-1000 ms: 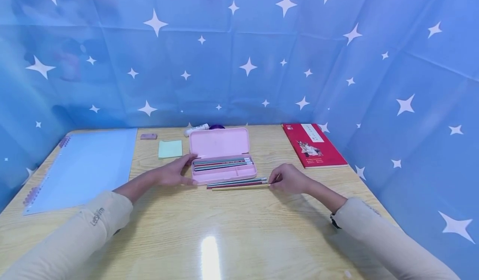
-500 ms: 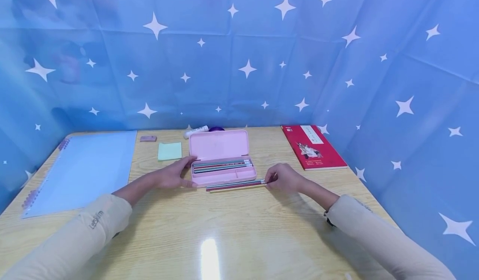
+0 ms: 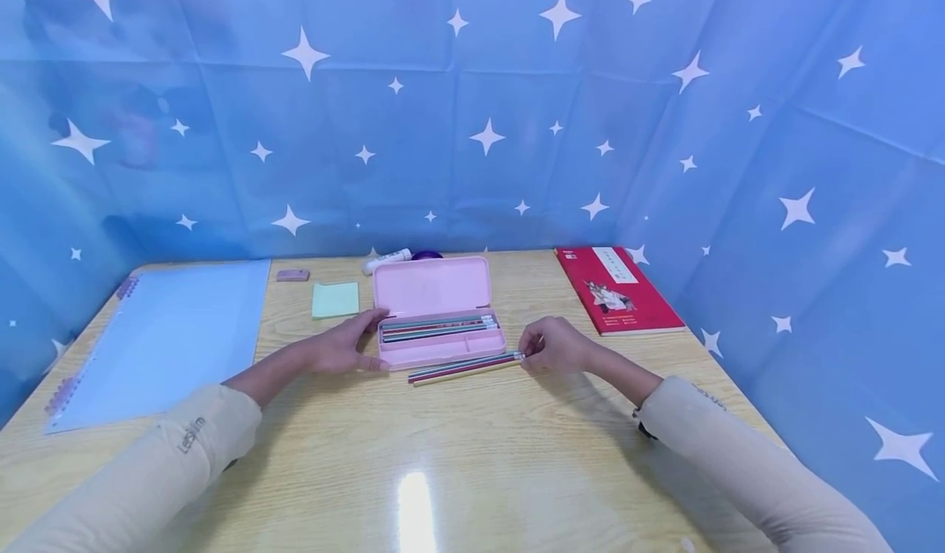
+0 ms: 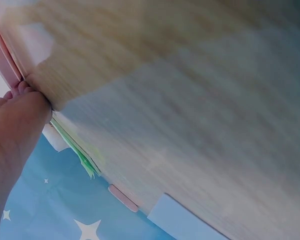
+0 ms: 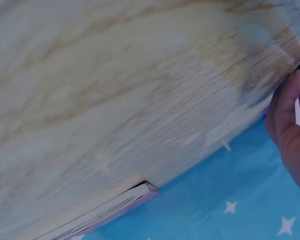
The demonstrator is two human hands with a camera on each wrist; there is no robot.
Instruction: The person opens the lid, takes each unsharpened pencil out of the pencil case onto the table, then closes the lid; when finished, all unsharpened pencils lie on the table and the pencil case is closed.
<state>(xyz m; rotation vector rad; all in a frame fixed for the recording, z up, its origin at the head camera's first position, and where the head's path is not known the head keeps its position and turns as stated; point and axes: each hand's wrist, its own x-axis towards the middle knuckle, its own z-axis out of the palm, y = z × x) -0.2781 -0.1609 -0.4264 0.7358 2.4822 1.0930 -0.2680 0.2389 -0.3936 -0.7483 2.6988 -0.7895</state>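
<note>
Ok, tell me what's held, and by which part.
Right fingers: the loose pencils, by their eraser ends. Left fingers: the pencil case, by its left side.

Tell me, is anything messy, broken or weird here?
Nothing looks spilled or broken. Loose pencils lie slanted outside the open pink pencil case, by its front edge, with the right hand at their ends. That's a bit odd because other pencils lie inside.

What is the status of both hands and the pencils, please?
Left hand holds open pencil case. Right hand pinches loose pencils at right ends. Pencils in front of case, nothing visible between.
</note>
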